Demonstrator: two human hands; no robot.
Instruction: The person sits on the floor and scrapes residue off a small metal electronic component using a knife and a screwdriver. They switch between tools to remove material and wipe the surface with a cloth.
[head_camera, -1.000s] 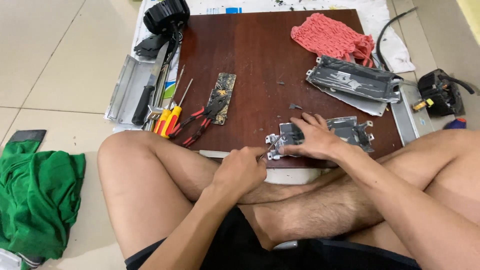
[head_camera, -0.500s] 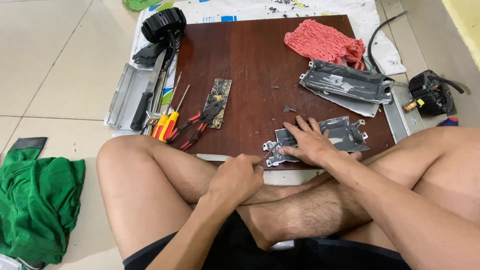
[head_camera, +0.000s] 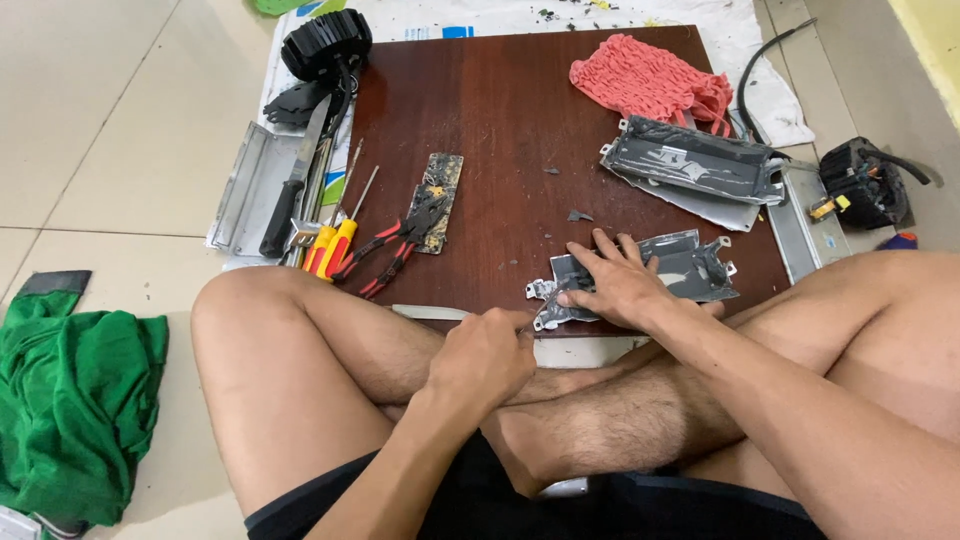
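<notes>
Head view: the right hand (head_camera: 612, 285) lies flat on the metal plate (head_camera: 640, 280) at the near edge of the board (head_camera: 500, 130) and presses it down. The left hand (head_camera: 482, 355) is clenched around a thin tool (head_camera: 538, 310) whose tip touches the plate's left end. I think short, steady strokes away from the holding fingers are safest. Pliers (head_camera: 395, 245), screwdrivers (head_camera: 335, 240), a red cloth (head_camera: 650, 80) and another casing (head_camera: 690, 165) lie well apart and do not block anything.

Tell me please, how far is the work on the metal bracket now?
Done: another grey housing lies aside. In hand: right hand presses the metal bracket on the board; left hand holds a thin tool at its edge. Left: bracket not yet apart.
</notes>
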